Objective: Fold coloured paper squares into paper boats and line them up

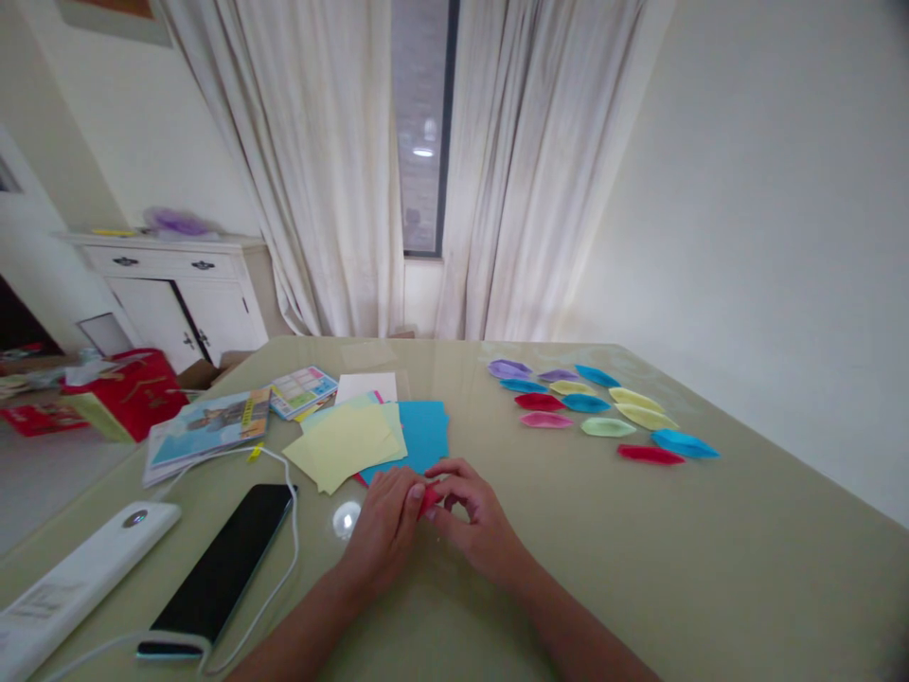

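Small piece of red paper [429, 499] sits between both hands, low over the near-middle of the table; mostly covered by fingers, so fold lines can't be read. Left hand [389, 511] is nearly closed, fingers together, thumb lying on the paper's left part. Right hand [472, 511] is half curled, thumb and index bent into a loop, tips pinched at the paper's right side.

Handling, as judged: left hand best acts as the anchor, right fingertips do the fine work. Line edges up before pressing; a light pinch first, then a firm run of the thumb along the crease. Too hard a grip could crumple or tear so small a piece. Pressing against the hard table [639, 587] should give a sharper crease than working in the air.

Just beyond the hands: blue sheet [424, 431], partly under pale yellow sheets [347, 436]. Loose stack, so forearms and knuckles should stay off it. Far right: folded paper pieces in several colours, nearest a red folded piece [650, 455], well apart from the hands. Near left: black phone [223, 559] and white cable [296, 530], left of the left forearm; elbow could snag the cable.
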Action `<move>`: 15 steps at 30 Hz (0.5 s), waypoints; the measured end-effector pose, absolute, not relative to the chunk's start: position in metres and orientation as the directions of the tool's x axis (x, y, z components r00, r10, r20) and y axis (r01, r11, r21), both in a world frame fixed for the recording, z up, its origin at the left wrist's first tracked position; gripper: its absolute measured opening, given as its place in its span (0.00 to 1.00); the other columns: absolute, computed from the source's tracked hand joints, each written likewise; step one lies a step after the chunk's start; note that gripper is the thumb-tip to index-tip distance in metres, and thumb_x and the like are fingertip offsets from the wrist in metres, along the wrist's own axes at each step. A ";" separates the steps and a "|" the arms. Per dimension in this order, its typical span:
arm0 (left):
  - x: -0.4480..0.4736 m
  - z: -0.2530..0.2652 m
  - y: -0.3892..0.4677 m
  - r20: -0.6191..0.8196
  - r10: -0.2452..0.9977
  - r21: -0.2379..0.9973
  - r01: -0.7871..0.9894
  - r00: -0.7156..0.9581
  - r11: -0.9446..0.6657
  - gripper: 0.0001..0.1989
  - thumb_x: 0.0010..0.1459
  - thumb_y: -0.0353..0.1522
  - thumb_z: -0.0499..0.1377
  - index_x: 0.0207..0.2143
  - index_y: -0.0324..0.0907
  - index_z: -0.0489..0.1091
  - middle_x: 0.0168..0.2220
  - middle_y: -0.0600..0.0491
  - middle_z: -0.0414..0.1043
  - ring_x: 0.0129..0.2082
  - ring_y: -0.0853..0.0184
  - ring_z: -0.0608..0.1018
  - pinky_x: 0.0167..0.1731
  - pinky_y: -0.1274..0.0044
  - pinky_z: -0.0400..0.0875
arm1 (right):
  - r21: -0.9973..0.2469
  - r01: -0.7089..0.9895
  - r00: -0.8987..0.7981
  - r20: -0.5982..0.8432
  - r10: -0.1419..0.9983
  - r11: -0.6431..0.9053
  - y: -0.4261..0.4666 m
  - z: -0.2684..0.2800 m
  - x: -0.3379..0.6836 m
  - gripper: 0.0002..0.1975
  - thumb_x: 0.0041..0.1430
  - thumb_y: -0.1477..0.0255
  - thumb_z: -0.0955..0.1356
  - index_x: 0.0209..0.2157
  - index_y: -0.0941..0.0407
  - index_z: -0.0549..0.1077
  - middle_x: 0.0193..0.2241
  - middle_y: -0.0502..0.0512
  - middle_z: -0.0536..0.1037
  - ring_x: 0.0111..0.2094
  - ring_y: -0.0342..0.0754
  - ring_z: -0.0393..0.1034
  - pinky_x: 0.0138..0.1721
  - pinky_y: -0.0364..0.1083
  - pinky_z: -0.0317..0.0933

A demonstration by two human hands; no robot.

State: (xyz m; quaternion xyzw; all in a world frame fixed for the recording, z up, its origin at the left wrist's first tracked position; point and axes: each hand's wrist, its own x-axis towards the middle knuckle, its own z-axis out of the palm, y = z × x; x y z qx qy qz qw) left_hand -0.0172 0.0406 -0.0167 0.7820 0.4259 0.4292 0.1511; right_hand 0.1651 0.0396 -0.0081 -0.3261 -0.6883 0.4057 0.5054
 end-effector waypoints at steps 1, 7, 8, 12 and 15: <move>-0.017 -0.016 0.040 0.542 0.798 0.603 0.539 0.264 -0.588 0.23 0.79 0.42 0.42 0.33 0.45 0.67 0.32 0.52 0.72 0.35 0.59 0.72 0.39 0.68 0.63 | -0.892 0.018 -0.255 0.432 0.865 0.451 0.040 -0.009 0.165 0.04 0.61 0.68 0.76 0.37 0.53 0.81 0.48 0.58 0.77 0.44 0.50 0.76 0.41 0.46 0.71; -0.014 -0.015 0.041 0.538 0.804 0.610 0.540 0.255 -0.580 0.26 0.78 0.44 0.41 0.28 0.46 0.65 0.28 0.53 0.70 0.31 0.61 0.71 0.36 0.69 0.62 | -0.910 -0.054 -0.225 0.412 0.883 0.411 0.043 -0.010 0.165 0.11 0.58 0.67 0.77 0.40 0.54 0.76 0.44 0.56 0.79 0.39 0.48 0.77 0.42 0.47 0.73; -0.014 -0.015 0.041 0.535 0.805 0.613 0.539 0.255 -0.578 0.27 0.78 0.44 0.42 0.28 0.46 0.65 0.27 0.53 0.70 0.31 0.61 0.71 0.35 0.69 0.63 | -0.911 -0.057 -0.232 0.409 0.883 0.407 0.043 -0.010 0.165 0.11 0.58 0.67 0.77 0.41 0.54 0.76 0.43 0.56 0.79 0.40 0.49 0.77 0.42 0.47 0.73; -0.015 -0.011 0.039 0.523 0.813 0.630 0.526 0.256 -0.571 0.25 0.78 0.43 0.42 0.31 0.46 0.69 0.29 0.52 0.74 0.32 0.60 0.74 0.36 0.69 0.64 | -0.920 -0.037 -0.235 0.387 0.892 0.389 0.042 -0.010 0.166 0.11 0.59 0.66 0.77 0.42 0.54 0.78 0.37 0.53 0.79 0.36 0.48 0.76 0.40 0.47 0.72; -0.017 -0.007 0.036 0.514 0.811 0.640 0.506 0.278 -0.579 0.21 0.78 0.42 0.45 0.38 0.46 0.73 0.35 0.51 0.79 0.36 0.59 0.76 0.39 0.68 0.67 | -0.927 -0.013 -0.220 0.368 0.903 0.374 0.042 -0.010 0.166 0.10 0.62 0.65 0.76 0.42 0.54 0.79 0.34 0.52 0.79 0.32 0.46 0.73 0.37 0.46 0.70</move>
